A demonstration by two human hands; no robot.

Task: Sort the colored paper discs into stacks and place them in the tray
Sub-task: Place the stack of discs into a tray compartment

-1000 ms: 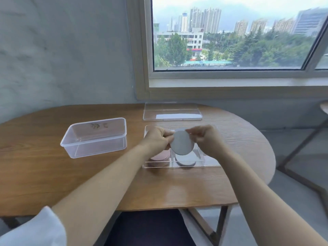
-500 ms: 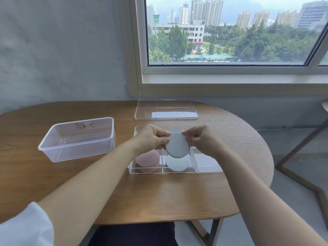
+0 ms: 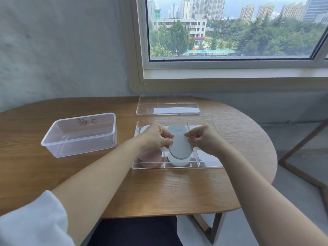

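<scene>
You are pinching a pale grey disc (image 3: 180, 147) between both hands, your left hand (image 3: 156, 137) gripping its left edge and your right hand (image 3: 204, 139) gripping its right edge. You are holding it tilted just above the grey stack (image 3: 179, 162) that is lying in the front middle compartment of the clear tray (image 3: 177, 167). A pink stack (image 3: 150, 158) is sitting in the front left compartment. Another pale disc (image 3: 177, 129) is lying in the back middle compartment. The lid (image 3: 167, 105) is lying behind the tray, and a clear tub (image 3: 79, 134) is standing to its left on the wooden table (image 3: 159, 192).
</scene>
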